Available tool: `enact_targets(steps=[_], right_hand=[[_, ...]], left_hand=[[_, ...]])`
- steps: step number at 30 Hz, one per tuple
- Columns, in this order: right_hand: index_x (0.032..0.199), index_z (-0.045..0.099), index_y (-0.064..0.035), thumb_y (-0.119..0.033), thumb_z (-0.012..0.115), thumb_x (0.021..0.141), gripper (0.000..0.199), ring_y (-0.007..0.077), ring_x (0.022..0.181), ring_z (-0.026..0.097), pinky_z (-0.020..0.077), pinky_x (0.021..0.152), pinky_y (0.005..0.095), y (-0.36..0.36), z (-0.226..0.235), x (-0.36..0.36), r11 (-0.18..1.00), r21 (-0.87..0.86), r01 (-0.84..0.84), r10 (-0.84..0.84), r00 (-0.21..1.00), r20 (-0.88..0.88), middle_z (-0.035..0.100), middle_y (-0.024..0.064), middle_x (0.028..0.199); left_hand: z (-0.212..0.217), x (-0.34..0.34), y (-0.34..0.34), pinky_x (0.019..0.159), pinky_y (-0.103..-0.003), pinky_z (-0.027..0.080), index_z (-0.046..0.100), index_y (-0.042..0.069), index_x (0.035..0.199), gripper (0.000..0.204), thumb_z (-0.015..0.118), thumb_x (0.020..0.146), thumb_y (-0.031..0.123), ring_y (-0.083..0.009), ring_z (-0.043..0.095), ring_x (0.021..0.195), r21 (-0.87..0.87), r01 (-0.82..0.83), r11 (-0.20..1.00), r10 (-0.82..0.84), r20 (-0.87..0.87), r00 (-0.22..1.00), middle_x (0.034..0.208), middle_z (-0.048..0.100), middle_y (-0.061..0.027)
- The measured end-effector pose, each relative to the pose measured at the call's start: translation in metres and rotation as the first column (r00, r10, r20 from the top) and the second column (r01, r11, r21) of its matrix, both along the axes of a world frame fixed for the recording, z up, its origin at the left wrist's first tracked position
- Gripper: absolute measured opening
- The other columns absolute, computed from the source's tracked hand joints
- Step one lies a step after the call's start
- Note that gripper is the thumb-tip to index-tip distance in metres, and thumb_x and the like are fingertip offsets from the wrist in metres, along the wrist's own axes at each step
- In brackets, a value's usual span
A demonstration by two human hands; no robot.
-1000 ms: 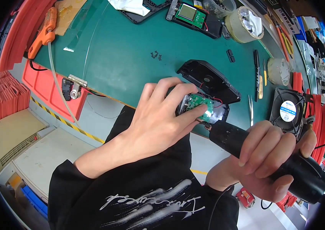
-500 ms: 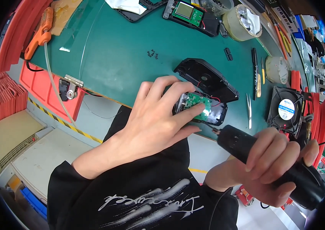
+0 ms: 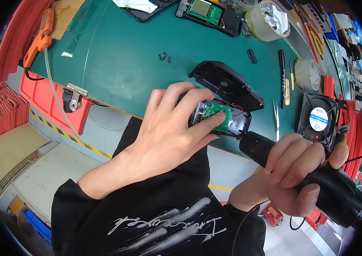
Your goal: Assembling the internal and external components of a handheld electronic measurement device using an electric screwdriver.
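Note:
My left hand [image 3: 168,128] grips a small black device housing [image 3: 241,123] at the table's near edge, one fingertip pressing on the green circuit board [image 3: 212,110] inside it. Just behind lies the other black housing half [image 3: 229,83], tilted, with thin red wires running between the two. In my right hand [image 3: 292,166] is a black electric screwdriver [image 3: 258,147], fingers wrapped round its body. Its tip points left, close to the housing's near right corner; whether it touches a screw I cannot tell. Several tiny dark screws [image 3: 164,57] lie on the green table.
Tweezers [image 3: 276,121], a black pen [image 3: 282,72] and a small fan [image 3: 317,118] are on the right. Farther back stand an open device with a screen [image 3: 201,9] and a round tub [image 3: 266,25]. An orange glue gun [image 3: 40,45] lies at the far left.
The screwdriver's tip has come up to the near right corner of the housing. My left hand keeps its hold; the whole view has shifted slightly.

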State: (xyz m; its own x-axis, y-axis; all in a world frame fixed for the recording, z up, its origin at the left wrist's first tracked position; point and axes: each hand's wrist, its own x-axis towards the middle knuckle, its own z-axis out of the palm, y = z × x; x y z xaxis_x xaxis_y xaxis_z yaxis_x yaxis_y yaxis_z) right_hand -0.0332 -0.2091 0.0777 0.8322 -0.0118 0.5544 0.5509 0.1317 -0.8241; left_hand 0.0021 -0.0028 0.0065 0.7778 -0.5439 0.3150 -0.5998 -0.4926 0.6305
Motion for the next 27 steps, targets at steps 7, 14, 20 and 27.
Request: enact_targets(steps=[7, 14, 20, 27], right_hand=[[0.148, 0.034, 0.0027, -0.021, 0.064, 0.094, 0.066, 0.0119, 0.05, 0.051, 0.0453, 0.047, 0.0266, 0.007, -0.008, 0.007, 0.999, -0.014, -0.041, 0.042, 0.994, 0.103, 0.054, 0.0026, 0.069], [0.137, 0.038, -0.0013, -0.019, 0.064, 0.094, 0.053, 0.012, 0.049, 0.051, 0.0454, 0.047, 0.0265, 0.007, -0.003, 0.008, 0.992, -0.087, -0.094, 0.099, 0.993, 0.056, 0.053, 0.0028, 0.067], [0.133, 0.038, -0.0027, -0.018, 0.064, 0.094, 0.049, 0.012, 0.049, 0.051, 0.0454, 0.047, 0.0264, 0.019, -0.006, 0.007, 1.0, -0.006, 0.014, -0.013, 0.997, 0.079, 0.053, 0.003, 0.067], [0.129, 0.04, -0.0029, -0.019, 0.064, 0.094, 0.045, 0.0119, 0.05, 0.052, 0.0451, 0.048, 0.0262, 0.016, 0.001, 0.007, 0.995, -0.102, 0.005, -0.002, 1.0, 0.03, 0.052, 0.0024, 0.067]], left_hand=[[0.0, -0.002, 0.001, 0.086, -0.043, 0.041, 0.078, 0.016, 0.112, 0.044, 0.088, 0.069, 0.022, -0.0321, 0.053, 0.116, 0.007, -0.01, 1.0, 0.01, 0.007, 1.0, 0.129, 0.058, -0.0063], [0.0, -0.001, 0.001, 0.083, -0.042, 0.041, 0.078, 0.016, 0.111, 0.042, 0.087, 0.07, 0.021, -0.032, 0.054, 0.114, 0.002, -0.007, 1.0, 0.007, 0.01, 1.0, 0.129, 0.058, -0.007], [0.0, -0.001, -0.001, 0.081, -0.042, 0.041, 0.078, 0.015, 0.11, 0.042, 0.087, 0.069, 0.02, -0.0325, 0.054, 0.113, -0.007, -0.014, 1.0, 0.014, 0.008, 1.0, 0.128, 0.058, -0.0079], [0.004, 0.0, -0.002, 0.081, -0.042, 0.041, 0.078, 0.014, 0.11, 0.043, 0.087, 0.069, 0.019, -0.0327, 0.055, 0.113, 0.01, -0.014, 1.0, 0.014, 0.008, 1.0, 0.128, 0.058, -0.008]])
